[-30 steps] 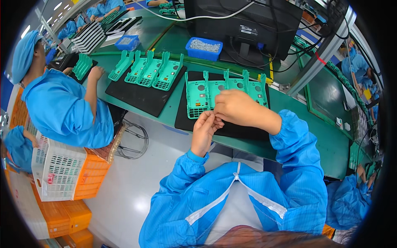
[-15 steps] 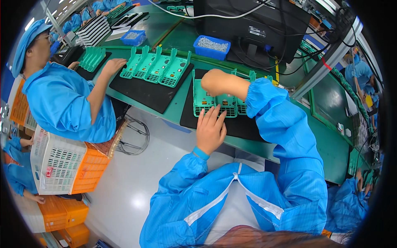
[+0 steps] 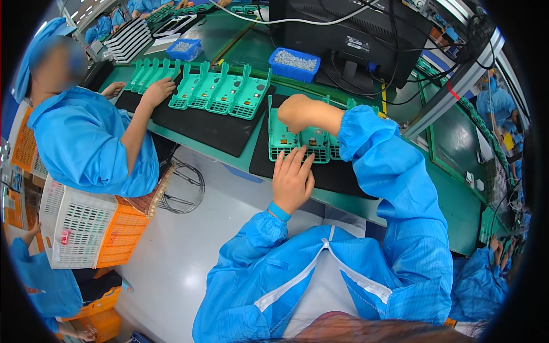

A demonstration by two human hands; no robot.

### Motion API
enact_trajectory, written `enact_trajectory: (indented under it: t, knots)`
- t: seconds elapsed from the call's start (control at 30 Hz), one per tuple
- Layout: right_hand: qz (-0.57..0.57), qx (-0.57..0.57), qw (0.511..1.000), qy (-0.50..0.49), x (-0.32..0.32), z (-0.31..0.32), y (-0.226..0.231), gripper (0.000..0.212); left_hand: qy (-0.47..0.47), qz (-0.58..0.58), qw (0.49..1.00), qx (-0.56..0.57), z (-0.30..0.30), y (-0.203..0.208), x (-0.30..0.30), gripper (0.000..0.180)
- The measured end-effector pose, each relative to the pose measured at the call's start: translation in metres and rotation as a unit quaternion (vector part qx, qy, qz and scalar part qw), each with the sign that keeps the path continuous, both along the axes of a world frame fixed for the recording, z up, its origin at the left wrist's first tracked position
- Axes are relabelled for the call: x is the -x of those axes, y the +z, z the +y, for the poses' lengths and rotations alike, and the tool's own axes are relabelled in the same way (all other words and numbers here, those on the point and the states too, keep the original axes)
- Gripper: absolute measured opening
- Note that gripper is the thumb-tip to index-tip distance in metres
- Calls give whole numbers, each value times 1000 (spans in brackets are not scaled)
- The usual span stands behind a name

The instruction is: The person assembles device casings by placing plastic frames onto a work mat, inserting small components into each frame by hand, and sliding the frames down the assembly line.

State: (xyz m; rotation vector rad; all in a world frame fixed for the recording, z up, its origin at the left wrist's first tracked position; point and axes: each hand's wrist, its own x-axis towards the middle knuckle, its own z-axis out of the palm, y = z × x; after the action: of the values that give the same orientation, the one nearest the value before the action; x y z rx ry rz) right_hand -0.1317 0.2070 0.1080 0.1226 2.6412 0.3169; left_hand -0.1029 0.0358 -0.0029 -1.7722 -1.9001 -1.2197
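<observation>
A row of green plastic housings [image 3: 282, 139] lies on a black mat [image 3: 337, 176] in front of me. My left hand [image 3: 292, 176] is open, its fingers stretched out and touching the slotted front edge of the row. Over the leftmost housings my right hand [image 3: 297, 113] is curled closed. Its fingertips, and whatever they hold, are hidden by the back of the hand. My right wrist and blue sleeve [image 3: 370, 134] cover much of the right part of the row.
Left of my mat, more green housings [image 3: 243, 106] rest on another black mat [image 3: 213, 132], beside a co-worker [image 3: 94, 137]. Behind them stand two blue bins [image 3: 293, 75] of small pale parts, a black monitor [image 3: 349, 31] and hanging cables. A metal post [image 3: 454, 86] rises at right.
My hands have hardly moved. The co-worker's green housings at far left have shifted right, beside the neighbouring row, which has also moved slightly right. A person at lower left has moved further into view.
</observation>
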Motion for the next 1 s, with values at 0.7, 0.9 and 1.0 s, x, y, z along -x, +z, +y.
enact_trajectory:
  t: [0.7, 0.9, 1.0]
  knots:
    - [-4, -52, 998, 35, -2, -6, -6, 16, -7, 0, 1000, 1, 1, -1, 3, 33]
    - [-47, -71, 995, 50, 10, -2, -16, 26, -7, 1, 1000, 5, -1, 2, 1, 34]
    - [-62, -43, 997, 24, 12, 4, -20, 31, -8, 1, 1000, 6, -2, 5, -1, 33]
